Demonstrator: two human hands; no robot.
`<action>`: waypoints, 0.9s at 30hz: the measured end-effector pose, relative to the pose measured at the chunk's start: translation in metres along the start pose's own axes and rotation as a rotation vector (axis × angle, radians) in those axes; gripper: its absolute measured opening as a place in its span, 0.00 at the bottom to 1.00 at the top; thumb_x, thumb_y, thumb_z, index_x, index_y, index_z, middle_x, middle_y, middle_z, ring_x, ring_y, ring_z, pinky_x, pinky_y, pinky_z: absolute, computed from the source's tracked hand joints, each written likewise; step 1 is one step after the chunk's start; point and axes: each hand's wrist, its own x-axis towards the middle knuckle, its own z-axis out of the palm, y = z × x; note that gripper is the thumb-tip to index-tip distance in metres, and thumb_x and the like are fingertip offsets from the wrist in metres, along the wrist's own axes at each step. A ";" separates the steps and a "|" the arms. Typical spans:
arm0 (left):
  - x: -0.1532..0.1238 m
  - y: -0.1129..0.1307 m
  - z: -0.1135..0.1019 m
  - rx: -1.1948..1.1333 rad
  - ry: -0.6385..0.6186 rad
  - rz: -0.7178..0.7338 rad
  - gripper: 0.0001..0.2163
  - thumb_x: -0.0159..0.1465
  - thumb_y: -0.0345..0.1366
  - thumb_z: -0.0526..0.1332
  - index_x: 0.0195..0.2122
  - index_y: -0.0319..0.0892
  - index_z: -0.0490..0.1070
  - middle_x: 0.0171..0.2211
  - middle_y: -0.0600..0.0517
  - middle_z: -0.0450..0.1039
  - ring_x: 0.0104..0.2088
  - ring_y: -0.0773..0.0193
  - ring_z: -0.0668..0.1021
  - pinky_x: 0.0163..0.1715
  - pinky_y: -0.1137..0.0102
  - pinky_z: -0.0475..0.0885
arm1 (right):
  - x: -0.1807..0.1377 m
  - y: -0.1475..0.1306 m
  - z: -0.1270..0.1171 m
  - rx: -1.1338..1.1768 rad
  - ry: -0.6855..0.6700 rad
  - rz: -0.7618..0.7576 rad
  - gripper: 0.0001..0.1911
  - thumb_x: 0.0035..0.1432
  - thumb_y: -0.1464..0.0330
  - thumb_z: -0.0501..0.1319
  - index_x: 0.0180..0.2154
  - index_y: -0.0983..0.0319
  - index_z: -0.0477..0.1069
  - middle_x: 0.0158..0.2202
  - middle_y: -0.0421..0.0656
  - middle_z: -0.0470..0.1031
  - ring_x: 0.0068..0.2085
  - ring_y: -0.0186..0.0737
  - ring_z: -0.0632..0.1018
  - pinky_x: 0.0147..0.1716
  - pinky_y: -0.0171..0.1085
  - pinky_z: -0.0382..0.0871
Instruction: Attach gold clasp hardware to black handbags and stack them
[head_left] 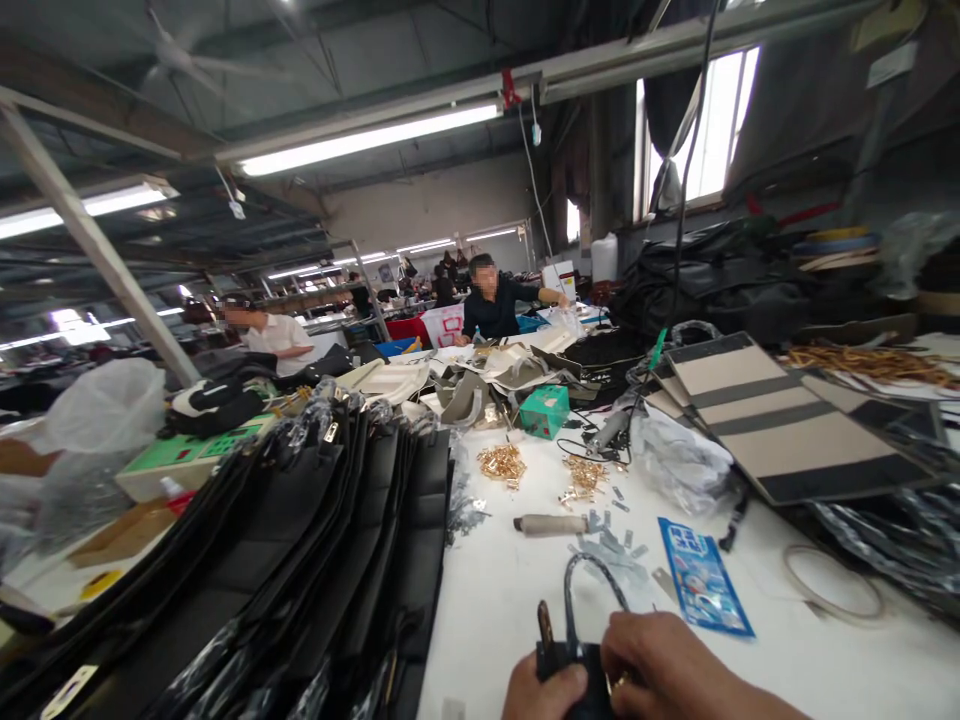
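At the lower edge of the head view, a black bag panel (581, 655) with a looped, plastic-wrapped handle (577, 562) is between my hands. My left hand (541, 692) is closed on its left side, thumb on the front. The fingers of my right hand (667, 655) curl around its right side; a small gold glint shows beneath them, too little to identify. An upright gold metal piece (545, 622) stands at the panel's top left. Just beyond lie flat grey metal strips (615, 555) and a blue packet (705, 578).
Stacked black bag panels (300, 540) cover the left. Two piles of gold fittings (502, 465), a rolled grey tube (551, 525) and a green box (544, 411) lie on the white table (495, 600). Striped boards (780, 420) are at right. Co-workers (491, 305) sit beyond.
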 end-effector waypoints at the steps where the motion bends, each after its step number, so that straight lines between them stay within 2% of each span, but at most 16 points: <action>1: -0.004 0.005 0.003 -0.015 0.006 -0.007 0.21 0.47 0.48 0.72 0.34 0.35 0.81 0.29 0.40 0.80 0.31 0.49 0.79 0.34 0.61 0.70 | -0.001 0.000 0.001 -0.019 0.000 -0.030 0.08 0.43 0.73 0.61 0.29 0.57 0.75 0.32 0.38 0.78 0.35 0.40 0.77 0.32 0.33 0.62; 5: -0.026 0.025 0.022 -0.190 0.082 -0.113 0.17 0.51 0.41 0.71 0.37 0.34 0.79 0.29 0.42 0.80 0.29 0.51 0.81 0.35 0.60 0.73 | -0.014 -0.002 -0.003 -0.082 0.085 -0.170 0.03 0.55 0.71 0.61 0.33 0.59 0.73 0.33 0.40 0.76 0.36 0.39 0.76 0.36 0.34 0.63; 8: -0.040 0.037 0.029 -0.277 0.095 -0.150 0.18 0.54 0.40 0.70 0.42 0.33 0.77 0.30 0.43 0.81 0.31 0.52 0.82 0.38 0.58 0.75 | -0.026 -0.001 -0.007 -0.077 0.147 -0.235 0.06 0.63 0.66 0.59 0.38 0.59 0.73 0.35 0.43 0.76 0.37 0.41 0.75 0.39 0.37 0.65; 14: -0.068 0.043 0.025 -0.378 0.108 -0.163 0.20 0.57 0.34 0.68 0.51 0.36 0.74 0.42 0.42 0.81 0.41 0.51 0.82 0.46 0.59 0.75 | -0.058 -0.003 -0.002 0.342 0.328 -0.258 0.08 0.65 0.64 0.60 0.43 0.58 0.73 0.40 0.45 0.78 0.41 0.40 0.78 0.43 0.38 0.71; 17: -0.077 0.042 0.026 -0.457 0.129 -0.245 0.23 0.57 0.34 0.67 0.54 0.36 0.72 0.43 0.41 0.81 0.42 0.49 0.82 0.47 0.57 0.76 | -0.072 -0.005 0.000 0.491 0.379 -0.223 0.08 0.63 0.64 0.62 0.42 0.58 0.75 0.41 0.45 0.78 0.43 0.42 0.78 0.45 0.39 0.73; 18: -0.079 0.042 0.027 -0.481 0.133 -0.290 0.23 0.57 0.34 0.67 0.54 0.36 0.72 0.43 0.41 0.81 0.42 0.48 0.82 0.47 0.56 0.76 | -0.075 -0.004 0.000 0.552 0.373 -0.178 0.08 0.63 0.63 0.63 0.42 0.59 0.75 0.41 0.45 0.78 0.43 0.42 0.78 0.42 0.39 0.74; 20: -0.080 0.042 0.031 -0.513 0.149 -0.365 0.23 0.56 0.34 0.66 0.53 0.35 0.73 0.41 0.40 0.81 0.42 0.47 0.82 0.46 0.55 0.76 | -0.079 -0.001 0.001 0.715 0.334 -0.043 0.11 0.62 0.60 0.63 0.42 0.59 0.75 0.41 0.45 0.78 0.37 0.39 0.79 0.30 0.34 0.76; 22: -0.079 0.041 0.034 -0.520 0.165 -0.392 0.22 0.55 0.34 0.66 0.52 0.35 0.74 0.40 0.41 0.82 0.41 0.46 0.83 0.46 0.54 0.76 | -0.080 0.004 0.002 0.884 0.288 0.082 0.15 0.60 0.57 0.64 0.43 0.59 0.74 0.39 0.44 0.78 0.28 0.34 0.76 0.18 0.29 0.70; 24: -0.077 0.042 0.037 -0.515 0.167 -0.392 0.22 0.55 0.34 0.66 0.52 0.35 0.74 0.39 0.41 0.82 0.41 0.46 0.83 0.46 0.55 0.77 | -0.080 0.009 0.002 0.994 0.271 0.135 0.17 0.58 0.55 0.65 0.44 0.60 0.74 0.35 0.42 0.78 0.22 0.30 0.72 0.14 0.27 0.66; 27: -0.075 0.043 0.041 -0.508 0.172 -0.389 0.21 0.55 0.33 0.66 0.51 0.34 0.75 0.39 0.41 0.82 0.42 0.46 0.82 0.47 0.55 0.77 | -0.079 0.016 0.002 1.061 0.272 0.149 0.18 0.58 0.55 0.66 0.43 0.61 0.74 0.32 0.41 0.78 0.19 0.27 0.69 0.13 0.26 0.64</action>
